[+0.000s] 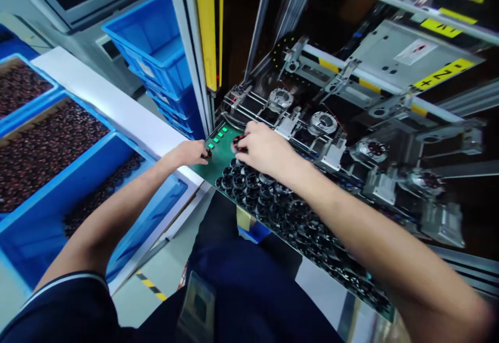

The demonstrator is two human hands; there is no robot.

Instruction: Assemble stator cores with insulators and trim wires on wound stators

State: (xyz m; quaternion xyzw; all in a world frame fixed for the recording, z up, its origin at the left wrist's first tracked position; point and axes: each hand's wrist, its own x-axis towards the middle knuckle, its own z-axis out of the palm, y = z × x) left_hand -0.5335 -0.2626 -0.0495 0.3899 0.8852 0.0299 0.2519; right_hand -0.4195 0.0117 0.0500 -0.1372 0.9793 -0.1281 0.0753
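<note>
Right fingers (244, 157) are grasping a round part (236, 144), its axis unclear, at nine o'clock; left fingers (202, 160) are pinching a dark part (208, 153) at three.

A red-and-black part (236, 143), round and blurred at its outer edge, sits at the fingers of the right hand (260, 146), partly covered by them, at the green tabletop (223, 152); whether it touches the surface cannot be told. A dark part (208, 153) with a hint of red shows at the left hand's (194, 153) fingertips, mostly hidden, its tilt unclear.
</note>
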